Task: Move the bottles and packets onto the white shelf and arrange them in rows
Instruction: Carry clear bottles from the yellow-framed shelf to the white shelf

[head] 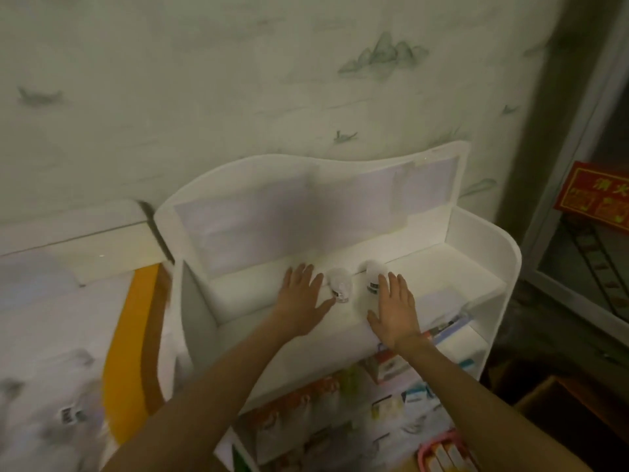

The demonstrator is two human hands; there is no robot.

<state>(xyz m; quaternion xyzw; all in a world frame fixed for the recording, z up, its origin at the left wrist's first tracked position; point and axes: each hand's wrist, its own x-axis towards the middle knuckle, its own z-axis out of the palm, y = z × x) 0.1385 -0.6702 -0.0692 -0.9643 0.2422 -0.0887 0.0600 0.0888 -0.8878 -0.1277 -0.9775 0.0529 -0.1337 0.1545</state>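
Two small white bottles stand side by side near the middle of the top tier of the white shelf (442,267). My left hand (301,294) lies flat, fingers spread, just left of the left bottle (338,284), its thumb touching the bottle's base. My right hand (394,308) is also flat and spread, its fingertips against the front of the right bottle (372,275). Neither hand grips anything. Packets (306,424) fill the lower tier in blurred rows.
A white and orange surface (136,335) with blurred bottles lies to the left. A pink basket (442,453) sits at the bottom right. A red sign (595,195) hangs on a glass door at right. The patterned wall stands behind the shelf.
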